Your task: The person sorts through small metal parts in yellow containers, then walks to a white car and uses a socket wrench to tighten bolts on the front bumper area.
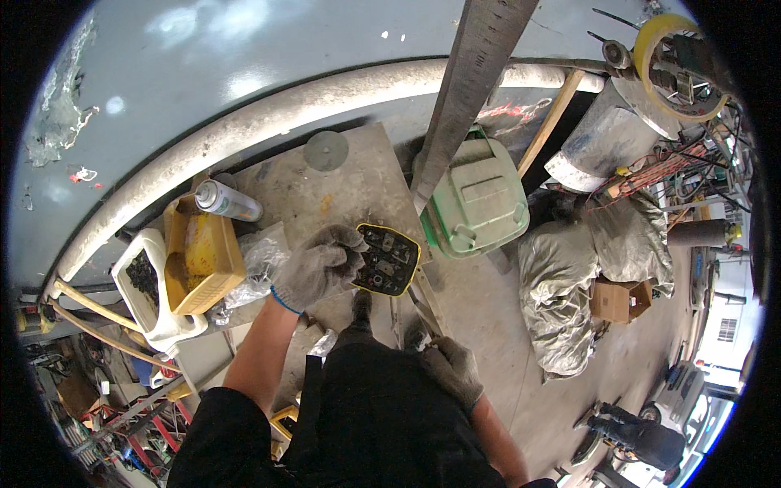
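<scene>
My left hand (317, 264), in a grey knit glove with a blue cuff, is beside a black tray with a yellow rim (390, 260). Its fingers are curled together at the tray's left edge; what they hold, if anything, is hidden. Several small dark and metallic parts lie in the tray. Lower and to the right, my right hand (453, 371), also gloved, is closed near the lower end of a narrow metal bar (426, 311). Whether it grips that bar or something smaller I cannot tell.
A worn bench (370, 175) carries a spray can (229, 201), a yellow bin (203, 260) and a white container of dark bits (143, 281). A steel beam (468, 89) slants down by a green lidded bin (476, 195). Grey sheeting (557, 293) and a cardboard box (621, 301) lie right; another person (639, 435) is beyond.
</scene>
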`<state>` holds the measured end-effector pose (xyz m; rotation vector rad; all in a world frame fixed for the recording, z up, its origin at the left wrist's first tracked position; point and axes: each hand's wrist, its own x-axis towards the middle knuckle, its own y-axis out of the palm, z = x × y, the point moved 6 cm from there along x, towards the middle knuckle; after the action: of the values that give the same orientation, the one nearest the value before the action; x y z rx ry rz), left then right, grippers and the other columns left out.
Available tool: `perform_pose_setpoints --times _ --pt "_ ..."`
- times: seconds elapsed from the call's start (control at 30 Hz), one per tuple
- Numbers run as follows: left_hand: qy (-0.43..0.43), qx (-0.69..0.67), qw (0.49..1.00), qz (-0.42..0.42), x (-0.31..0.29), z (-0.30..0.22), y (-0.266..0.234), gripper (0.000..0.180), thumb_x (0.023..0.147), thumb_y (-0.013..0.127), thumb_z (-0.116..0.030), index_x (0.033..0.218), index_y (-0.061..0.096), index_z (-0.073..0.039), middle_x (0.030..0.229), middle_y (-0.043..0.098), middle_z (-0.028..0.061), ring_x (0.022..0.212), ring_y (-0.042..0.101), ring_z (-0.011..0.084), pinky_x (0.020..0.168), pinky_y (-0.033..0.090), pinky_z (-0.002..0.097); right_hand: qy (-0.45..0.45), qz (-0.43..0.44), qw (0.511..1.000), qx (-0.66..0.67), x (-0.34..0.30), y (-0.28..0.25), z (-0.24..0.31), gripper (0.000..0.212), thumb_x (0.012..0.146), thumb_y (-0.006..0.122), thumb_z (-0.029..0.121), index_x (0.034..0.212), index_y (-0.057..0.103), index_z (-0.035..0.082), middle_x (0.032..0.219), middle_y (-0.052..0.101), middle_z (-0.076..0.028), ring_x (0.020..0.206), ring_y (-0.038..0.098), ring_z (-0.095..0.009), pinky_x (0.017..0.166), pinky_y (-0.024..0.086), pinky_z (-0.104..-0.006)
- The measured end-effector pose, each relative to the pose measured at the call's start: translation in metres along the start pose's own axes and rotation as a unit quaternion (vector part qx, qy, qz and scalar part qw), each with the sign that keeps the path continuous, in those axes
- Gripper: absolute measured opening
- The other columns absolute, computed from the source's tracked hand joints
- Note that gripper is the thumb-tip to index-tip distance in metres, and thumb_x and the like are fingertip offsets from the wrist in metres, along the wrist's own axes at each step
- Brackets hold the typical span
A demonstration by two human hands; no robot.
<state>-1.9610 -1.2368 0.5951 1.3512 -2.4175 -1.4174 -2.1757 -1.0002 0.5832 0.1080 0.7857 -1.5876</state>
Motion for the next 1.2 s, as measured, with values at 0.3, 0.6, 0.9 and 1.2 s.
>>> perform_pose_setpoints --times 0.3,0.6,0.9,1.2 --pt "0.0 0.564 0.826 -0.002 0.029 -0.003 0.033 0.024 0.091 0.067 -0.02 0.11 0.069 -0.006 0.095 0.071 0.0097 0.088 0.069 0.0197 0.077 0.054 0.0334 0.023 0.007 1.0 0.003 -0.001 -0.005 -0.002 0.023 0.093 0.063 0.023 0.101 0.068 0.001 0.102 0.068 -0.024 0.098 0.067 -0.039 0.086 0.053 -0.0425" --pt "0.043 0.913 0.388 0.116 0.054 0.04 0.042 0.017 0.086 0.06 -0.019 0.09 0.072 -0.007 0.087 0.072 0.0159 0.085 0.07 0.0363 0.069 0.055 0.0493 0.021 0.0 1.0 -0.016 -0.002 -0.01 -0.007 0.023 0.093 0.064 0.022 0.101 0.068 0.001 0.101 0.068 -0.024 0.096 0.067 -0.04 0.084 0.053 -0.0434" --pt "0.022 0.951 0.253 0.178 0.086 0.082 0.021 0.019 0.08 0.063 -0.013 0.087 0.079 -0.007 0.084 0.074 0.0142 0.082 0.073 0.0314 0.066 0.058 0.0444 0.035 0.006 0.999 -0.013 0.0 -0.014 -0.003 0.024 0.093 0.063 0.023 0.103 0.069 0.002 0.101 0.069 -0.024 0.097 0.068 -0.039 0.084 0.053 -0.0437" --pt "0.187 0.912 0.362 0.059 0.088 0.041 0.055 0.011 0.082 0.063 -0.019 0.08 0.068 -0.009 0.078 0.069 0.0131 0.075 0.07 0.0325 0.061 0.055 0.0464 0.052 0.0 0.999 -0.014 -0.002 -0.019 -0.009 0.025 0.094 0.062 0.026 0.102 0.069 0.004 0.101 0.07 -0.021 0.095 0.07 -0.037 0.082 0.054 -0.0421"
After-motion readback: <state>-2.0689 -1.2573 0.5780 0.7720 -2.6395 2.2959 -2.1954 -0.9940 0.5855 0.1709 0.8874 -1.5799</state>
